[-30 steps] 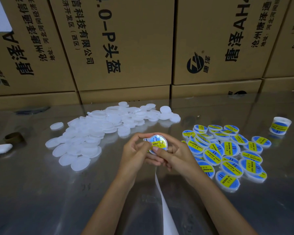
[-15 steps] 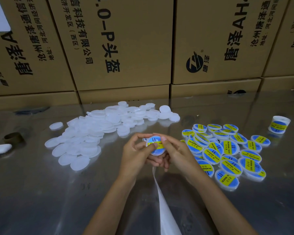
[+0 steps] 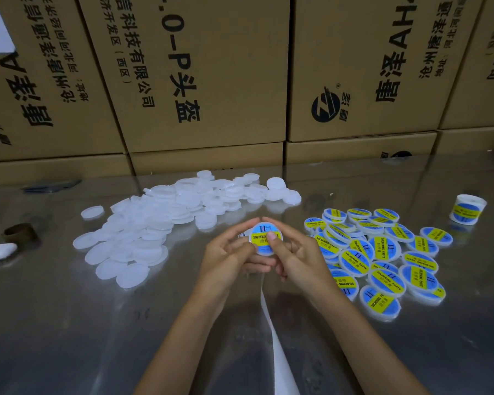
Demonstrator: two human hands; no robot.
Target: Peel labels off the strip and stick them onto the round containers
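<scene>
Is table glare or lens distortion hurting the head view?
Head view: dim; the table reflects the cartons without washing anything out; wide-angle bends carton edges; the label on the held container between both hands reads sharply.

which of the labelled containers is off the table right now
The labelled container held up between the left hand and right hand. Every other labelled one lies in the pile on the table to the right.

Both hands, left (image 3: 226,252) and right (image 3: 300,256), meet with fingers curled, thumbs pressing.
</scene>
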